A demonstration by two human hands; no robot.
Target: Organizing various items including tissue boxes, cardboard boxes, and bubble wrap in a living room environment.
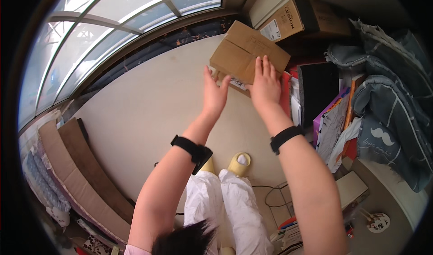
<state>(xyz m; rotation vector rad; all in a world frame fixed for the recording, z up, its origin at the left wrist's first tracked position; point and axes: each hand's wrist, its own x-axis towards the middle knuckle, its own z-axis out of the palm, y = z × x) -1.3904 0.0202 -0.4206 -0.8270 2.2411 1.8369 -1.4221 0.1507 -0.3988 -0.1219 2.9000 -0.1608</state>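
Note:
A closed brown cardboard box (248, 50) rests at the far side of the pale surface, tilted in the view, with a seam across its top and a label bearing writing on its near side. My right hand (266, 80) lies on the box's near right part, fingers spread over the top and thumb by the near edge. At the near left corner, my left hand (216, 92) is raised with its fingers and thumb apart, and nothing is in it. Whether its fingertips touch the box I cannot tell. Both forearms wear black straps.
A Lenovo Legion carton (284, 19) stands behind the box. Folders and papers (295, 101) and a grey-blue cloth (385, 119) line the right. A long brown padded piece (81, 173) lies at left, below the window (111, 24). A black cable (270, 187) lies near my feet.

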